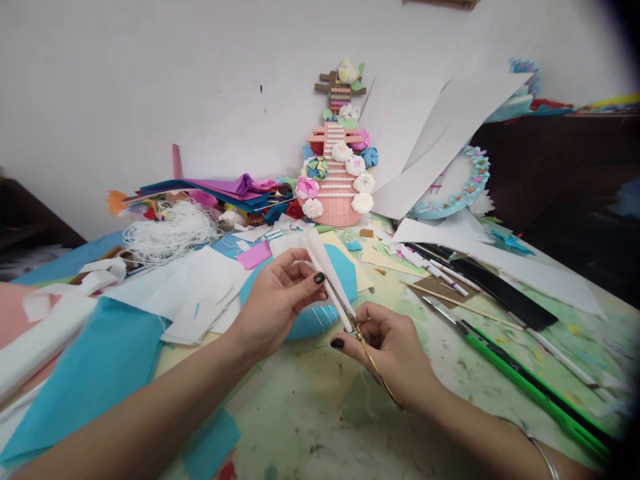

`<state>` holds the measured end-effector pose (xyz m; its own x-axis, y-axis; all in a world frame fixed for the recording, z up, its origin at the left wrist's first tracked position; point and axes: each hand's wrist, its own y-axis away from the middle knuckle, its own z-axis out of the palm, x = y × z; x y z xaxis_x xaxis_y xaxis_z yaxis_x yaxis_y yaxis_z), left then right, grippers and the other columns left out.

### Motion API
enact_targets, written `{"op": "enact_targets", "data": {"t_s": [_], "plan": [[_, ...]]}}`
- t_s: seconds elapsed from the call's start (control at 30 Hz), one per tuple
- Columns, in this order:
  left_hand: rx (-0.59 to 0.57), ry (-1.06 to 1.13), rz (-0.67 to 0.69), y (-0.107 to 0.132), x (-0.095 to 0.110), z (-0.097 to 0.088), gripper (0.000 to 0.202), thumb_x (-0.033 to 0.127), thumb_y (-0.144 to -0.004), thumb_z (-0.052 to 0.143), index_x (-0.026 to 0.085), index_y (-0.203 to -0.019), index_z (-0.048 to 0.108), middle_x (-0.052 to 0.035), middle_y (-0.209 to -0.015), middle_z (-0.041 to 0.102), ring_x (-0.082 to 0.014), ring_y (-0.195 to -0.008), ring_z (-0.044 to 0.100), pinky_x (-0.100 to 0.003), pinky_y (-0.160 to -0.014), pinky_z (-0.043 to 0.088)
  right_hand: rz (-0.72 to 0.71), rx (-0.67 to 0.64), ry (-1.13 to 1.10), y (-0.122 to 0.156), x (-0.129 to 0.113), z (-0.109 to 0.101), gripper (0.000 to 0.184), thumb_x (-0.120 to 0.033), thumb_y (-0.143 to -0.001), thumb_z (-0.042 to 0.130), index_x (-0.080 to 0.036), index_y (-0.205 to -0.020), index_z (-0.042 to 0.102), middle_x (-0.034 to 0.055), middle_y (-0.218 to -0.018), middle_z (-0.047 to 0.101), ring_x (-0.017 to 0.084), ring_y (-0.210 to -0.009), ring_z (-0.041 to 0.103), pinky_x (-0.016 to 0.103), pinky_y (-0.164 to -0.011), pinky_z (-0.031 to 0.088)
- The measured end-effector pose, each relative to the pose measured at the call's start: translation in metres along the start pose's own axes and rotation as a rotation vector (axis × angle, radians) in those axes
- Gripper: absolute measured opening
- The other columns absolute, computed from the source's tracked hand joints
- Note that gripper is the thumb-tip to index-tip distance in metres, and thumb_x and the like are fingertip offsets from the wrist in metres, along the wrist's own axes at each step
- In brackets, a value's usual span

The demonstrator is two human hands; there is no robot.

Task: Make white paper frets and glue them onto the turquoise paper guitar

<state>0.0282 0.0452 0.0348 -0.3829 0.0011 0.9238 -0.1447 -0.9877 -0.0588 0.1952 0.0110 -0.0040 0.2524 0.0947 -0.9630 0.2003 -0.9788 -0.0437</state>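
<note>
- The left hand [273,307] pinches a narrow piece of white paper [320,250] between thumb and fingers, holding it up at a slant
- The right hand [400,350] grips the scissors [371,364] by their gold handles, just below and to the right of that pinch
- The white paper is between the two hands, with the scissor blades lying along it; whether the blades are fully closed, I cannot tell
- Behind and below the paper, a blue cutout [305,327] with white lines lies on the table [300,407]
- The step in hand looks like trimming the paper lengthwise
- The next move seems to call for a steady pinch, the paper kept taut, and the left fingertips clear of the blades
- Right of the scissors hand lies a green craft knife [525,380], blade out, so that elbow needs care
- Beyond both hands, a flower-covered paper guitar [337,200] leans against the wall [200,87]
</note>
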Motion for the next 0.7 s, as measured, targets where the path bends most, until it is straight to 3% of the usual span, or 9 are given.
{"op": "enact_targets", "data": {"t_s": [0.2, 0.4, 0.7], "plan": [[-0.009, -0.001, -0.001, 0.0006, 0.0005, -0.0003, 0.030, 0.016, -0.069, 0.076, 0.016, -0.092, 0.057, 0.0007, -0.074, 0.064, -0.0090, -0.063, 0.059, -0.023, -0.064, 0.052, -0.026, 0.009, -0.004, -0.0004, 0.0014, -0.0009, 0.045, -0.051, -0.065, 0.074, -0.019, -0.066, 0.042, -0.0089, -0.046, 0.035, 0.006, -0.046, 0.025, 0.020, -0.042, 0.015], [-0.032, -0.023, -0.010, 0.0014, -0.0007, -0.0006, 0.031, 0.019, -0.068, 0.078, 0.016, -0.093, 0.059, 0.0005, -0.074, 0.063, -0.0098, -0.063, 0.060, -0.023, -0.064, 0.052, 0.052, 0.044, -0.092, -0.0003, -0.0008, 0.0019, 0.053, -0.046, -0.060, 0.078, -0.023, -0.078, 0.034, -0.0128, -0.044, 0.036, 0.006, -0.044, 0.026, 0.019, -0.041, 0.017], [-0.040, -0.038, -0.010, 0.0030, -0.0026, 0.0017, 0.030, 0.020, -0.069, 0.077, 0.016, -0.090, 0.057, 0.0020, -0.070, 0.061, -0.0096, -0.062, 0.059, -0.025, -0.064, 0.053, 0.018, 0.042, -0.116, -0.0005, 0.0010, 0.0006, 0.057, -0.044, -0.060, 0.080, -0.024, -0.073, 0.029, -0.0133, -0.048, 0.030, 0.006, -0.046, 0.024, 0.019, -0.042, 0.017]]}}
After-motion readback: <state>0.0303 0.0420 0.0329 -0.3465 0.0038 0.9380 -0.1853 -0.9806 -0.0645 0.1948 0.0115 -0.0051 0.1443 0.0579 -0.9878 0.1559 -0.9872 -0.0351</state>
